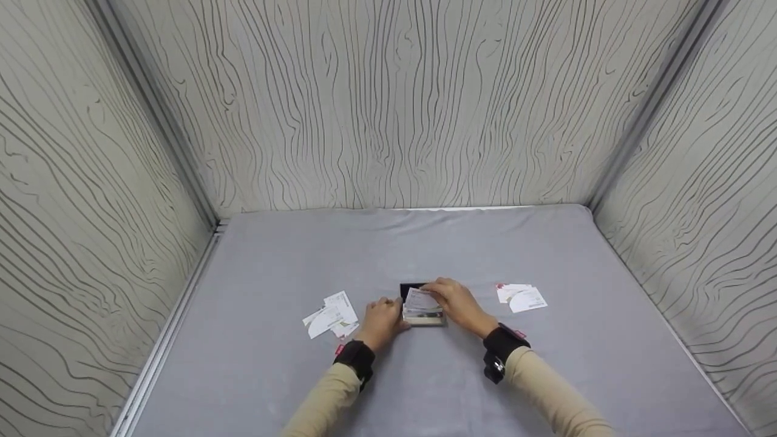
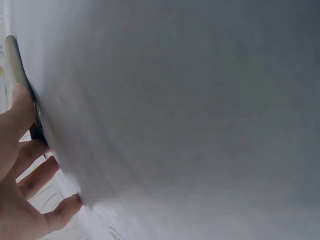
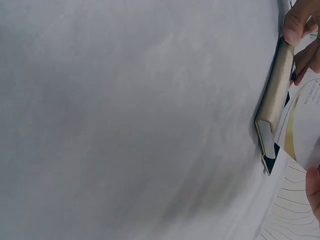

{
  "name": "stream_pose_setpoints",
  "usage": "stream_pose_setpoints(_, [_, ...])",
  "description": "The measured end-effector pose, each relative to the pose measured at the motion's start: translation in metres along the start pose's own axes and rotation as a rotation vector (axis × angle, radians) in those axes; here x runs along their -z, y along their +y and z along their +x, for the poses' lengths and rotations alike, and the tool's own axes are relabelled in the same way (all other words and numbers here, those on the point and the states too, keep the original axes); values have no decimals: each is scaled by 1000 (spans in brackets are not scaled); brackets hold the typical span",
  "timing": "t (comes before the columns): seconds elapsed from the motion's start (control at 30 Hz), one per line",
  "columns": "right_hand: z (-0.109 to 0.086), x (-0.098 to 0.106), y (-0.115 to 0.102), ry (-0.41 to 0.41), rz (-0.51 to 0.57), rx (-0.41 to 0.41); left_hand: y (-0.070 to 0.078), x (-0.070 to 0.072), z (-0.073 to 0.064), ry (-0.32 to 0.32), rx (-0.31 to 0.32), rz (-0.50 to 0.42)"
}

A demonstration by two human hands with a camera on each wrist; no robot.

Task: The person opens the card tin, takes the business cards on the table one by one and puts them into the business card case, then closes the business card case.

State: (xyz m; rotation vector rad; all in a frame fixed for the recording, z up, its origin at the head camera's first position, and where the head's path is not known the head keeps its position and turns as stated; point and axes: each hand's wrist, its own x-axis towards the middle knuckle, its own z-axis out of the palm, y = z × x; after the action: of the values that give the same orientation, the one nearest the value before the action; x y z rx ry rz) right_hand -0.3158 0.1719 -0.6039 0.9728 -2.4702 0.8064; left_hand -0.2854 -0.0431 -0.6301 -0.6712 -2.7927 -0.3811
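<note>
In the head view an open card case (image 1: pixel 424 322), beige-gold along its near edge and black inside, lies on the cloth. My left hand (image 1: pixel 381 321) grips its left end; in the left wrist view the thumb (image 2: pixel 21 107) presses the beige edge, while the other fingers spread down to the cloth. A white printed card (image 1: pixel 419 298) stands tilted over the case, pinched by my right hand (image 1: pixel 459 305) at its upper right. The right wrist view shows this card (image 3: pixel 303 122), with a gold curve, rising beside the case (image 3: pixel 277 87).
White printed cards (image 1: pixel 331 315) lie overlapping left of the left hand. Another small group of cards (image 1: pixel 527 299) lies to the right, beyond the right hand. Grey cloth (image 1: pixel 388 249) covers the table, and patterned panels (image 1: pixel 388 109) enclose its back and sides.
</note>
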Motion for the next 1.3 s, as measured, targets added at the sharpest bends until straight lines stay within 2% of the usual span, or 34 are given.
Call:
stream_pose_setpoints(0.2, [-2,-7,0,-28,-71,16,-2,-2,-2,62,-29,-5])
stream_pose_setpoints(0.3, [-2,-9,-1,-52,-92,41,-1,2,-2,52,-26,17])
stream_pose_setpoints(0.4, [-2,-11,-3,-88,-104,42,2,5,-1,15,-12,43])
stream_pose_setpoints(0.63, [-8,-13,-6,-237,-69,-51,2,3,0,-7,2,63])
stream_pose_setpoints(0.8, [-13,-14,-6,-329,-87,-65,1,1,-1,-16,5,55])
stream_pose_setpoints(0.97, [-13,-14,-8,-349,-114,-47,1,-2,0,-46,22,31])
stream_pose_setpoints(1.13, [-13,-13,-8,-381,-120,-59,0,-2,1,-28,19,30])
stream_pose_setpoints(1.3, [-16,-9,-7,-406,-112,-70,-1,-1,0,-37,11,23])
